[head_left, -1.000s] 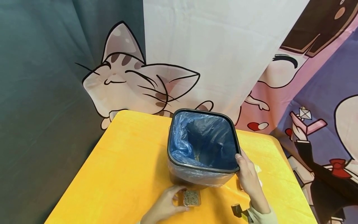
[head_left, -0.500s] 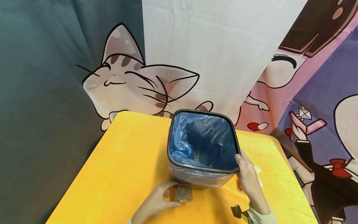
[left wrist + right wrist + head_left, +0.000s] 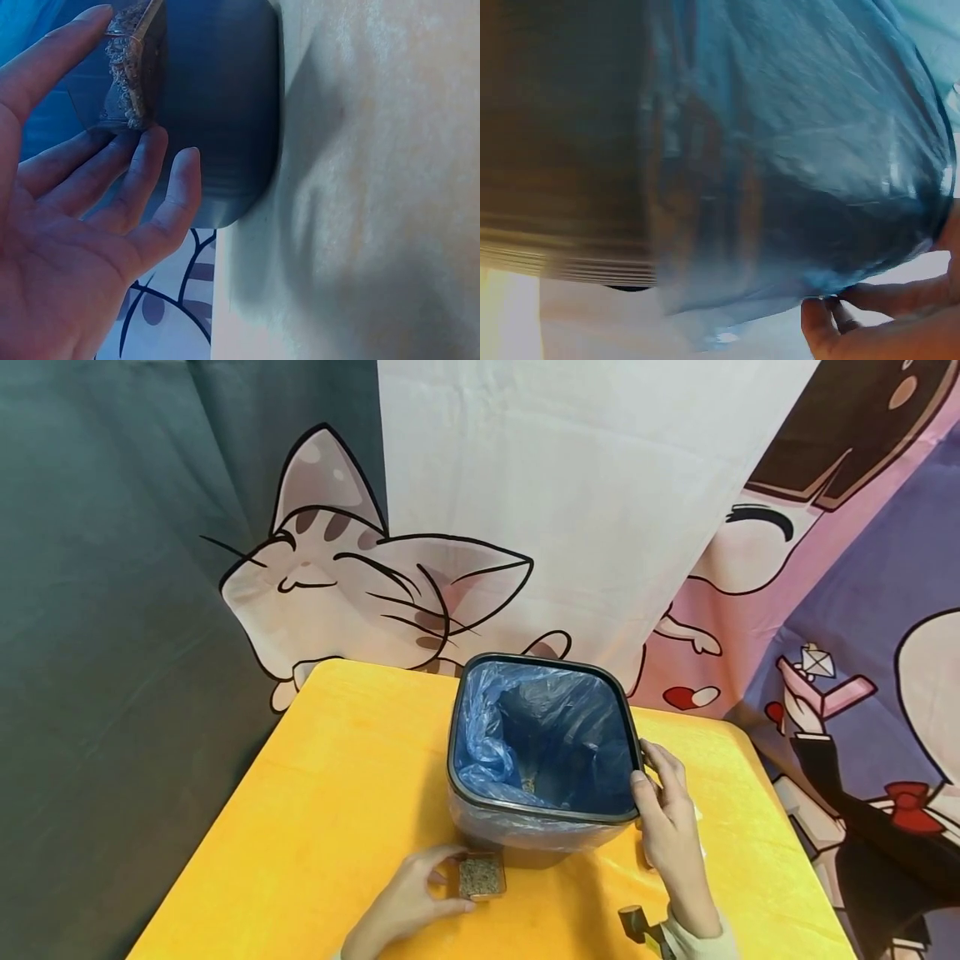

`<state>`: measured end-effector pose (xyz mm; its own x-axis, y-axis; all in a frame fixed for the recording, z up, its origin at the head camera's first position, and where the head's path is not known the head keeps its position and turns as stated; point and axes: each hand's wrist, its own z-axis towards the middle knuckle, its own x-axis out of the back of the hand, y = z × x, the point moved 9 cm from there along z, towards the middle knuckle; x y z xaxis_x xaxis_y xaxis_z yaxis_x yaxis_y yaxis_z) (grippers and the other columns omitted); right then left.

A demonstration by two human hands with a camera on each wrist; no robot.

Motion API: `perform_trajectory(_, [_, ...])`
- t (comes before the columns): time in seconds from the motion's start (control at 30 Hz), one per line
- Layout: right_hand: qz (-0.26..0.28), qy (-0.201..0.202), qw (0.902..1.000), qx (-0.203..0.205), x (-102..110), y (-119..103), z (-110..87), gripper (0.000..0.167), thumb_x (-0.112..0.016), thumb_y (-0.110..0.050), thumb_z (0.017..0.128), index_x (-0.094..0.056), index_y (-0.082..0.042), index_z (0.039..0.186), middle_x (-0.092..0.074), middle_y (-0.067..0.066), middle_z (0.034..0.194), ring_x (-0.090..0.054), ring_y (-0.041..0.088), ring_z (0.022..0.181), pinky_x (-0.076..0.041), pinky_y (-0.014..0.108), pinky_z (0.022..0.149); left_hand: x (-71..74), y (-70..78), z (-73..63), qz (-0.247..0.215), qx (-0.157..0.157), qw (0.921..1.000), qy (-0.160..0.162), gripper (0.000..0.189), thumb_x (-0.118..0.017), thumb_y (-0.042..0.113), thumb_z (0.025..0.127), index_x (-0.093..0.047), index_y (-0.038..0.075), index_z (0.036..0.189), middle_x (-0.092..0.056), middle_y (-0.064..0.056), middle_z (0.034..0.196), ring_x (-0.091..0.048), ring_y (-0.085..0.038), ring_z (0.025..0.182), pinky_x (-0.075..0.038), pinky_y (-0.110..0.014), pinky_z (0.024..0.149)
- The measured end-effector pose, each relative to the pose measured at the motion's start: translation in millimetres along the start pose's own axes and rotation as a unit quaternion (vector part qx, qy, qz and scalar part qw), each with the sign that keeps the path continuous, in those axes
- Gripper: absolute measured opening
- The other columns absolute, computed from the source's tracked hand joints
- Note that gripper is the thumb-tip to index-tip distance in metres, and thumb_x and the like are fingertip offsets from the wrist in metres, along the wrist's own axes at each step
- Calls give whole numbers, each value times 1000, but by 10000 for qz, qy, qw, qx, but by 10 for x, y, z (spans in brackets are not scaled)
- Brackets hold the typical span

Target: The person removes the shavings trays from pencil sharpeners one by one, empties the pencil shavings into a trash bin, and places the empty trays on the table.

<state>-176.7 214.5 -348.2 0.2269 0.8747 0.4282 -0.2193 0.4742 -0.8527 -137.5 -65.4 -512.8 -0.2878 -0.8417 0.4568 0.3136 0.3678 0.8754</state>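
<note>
A dark trash can (image 3: 517, 857) stands on the table, lined with a blue plastic bag (image 3: 487, 760) folded over its black rim. A few small light bits lie deep inside the bag. My left hand (image 3: 408, 893) holds a small clear plastic box (image 3: 482, 877) between thumb and fingers, just in front of the can. Greyish-green dry crumbs fill part of the box, also visible in the left wrist view (image 3: 127, 82). At the can's right side my right hand (image 3: 671, 827) grips the rim, thumb on top, and its fingertips (image 3: 821, 319) touch the bag's overhanging edge.
A yellow cloth covers the table (image 3: 315, 810). Something brownish (image 3: 643, 857) and something white (image 3: 699, 814) lie partly hidden behind my right hand. A dark device (image 3: 633, 923) sits by my right wrist. Printed cartoon curtains (image 3: 525, 485) hang behind the table.
My left hand has moved left with the box, along the front of the can. The right hand's fingers have lifted and shifted at the rim. The can has stayed in place.
</note>
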Motion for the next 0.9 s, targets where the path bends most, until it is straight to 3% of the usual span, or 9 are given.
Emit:
perform_trajectory(0.1, [-48, 54, 10000, 5, 57, -55, 41, 40, -52, -10, 93, -47, -5, 132, -47, 5, 123, -49, 4, 104, -40, 6, 86, 24, 7, 0, 10, -2, 10000, 33, 63, -77, 39, 69, -56, 10, 121, -60, -4, 117, -58, -23, 88, -53, -30, 70])
perform_trajectory(0.27, [-1073, -203, 9940, -71, 125, -167, 131, 42, -62, -18, 87, -54, -5, 126, -56, 5, 111, -55, 6, 94, -44, 7, 79, 50, 11, -3, 4, 27, 10000, 50, 62, -77, 39, 70, -57, 10, 120, -60, -3, 117, -58, -24, 92, -53, -30, 71])
perform_trajectory(0.4, [-1662, -637, 9840, -40, 106, -263, 210, 41, -65, -19, 85, -56, -2, 122, -58, 10, 108, -58, 21, 96, -53, 24, 77, 80, 17, -23, -3, 38, 10000, 84, 61, -78, 37, 69, -57, 8, 119, -61, -5, 116, -59, -24, 89, -54, -29, 69])
perform_trajectory(0.5, [-1911, -909, 9773, -88, 78, -305, 273, 42, -64, -19, 85, -56, 0, 121, -58, 15, 108, -57, 29, 97, -53, 39, 77, 115, 19, -46, -33, 49, 9999, 127, 61, -78, 38, 70, -58, 7, 119, -61, -7, 115, -60, -24, 83, -54, -28, 67])
perform_trajectory(0.6, [-2108, -1079, 9714, -166, 56, -319, 309, 44, -63, -21, 86, -54, 2, 123, -60, 17, 105, -59, 29, 93, -53, 43, 76, 141, 1, -70, -79, 121, 9998, 111, 63, -77, 39, 70, -57, 6, 119, -60, -8, 116, -60, -22, 79, -54, -30, 66])
perform_trajectory(0.77, [-2297, -989, 9682, -19, 52, -343, 291, 42, -62, -14, 85, -56, 6, 121, -62, 12, 89, -60, 22, 75, -54, 31, 63, 158, -40, -101, -156, 317, 9994, -41, 66, -77, 39, 70, -55, 3, 121, -59, -10, 118, -60, -21, 84, -54, -31, 70])
perform_trajectory(0.9, [-2391, -751, 9676, 321, 62, -373, 263, 38, -62, -9, 83, -58, 8, 117, -54, 6, 77, -48, 16, 62, -39, 21, 50, 174, -57, -109, -213, 473, 9986, -132, 69, -76, 41, 70, -54, 1, 123, -59, -12, 119, -60, -24, 85, -53, -31, 71])
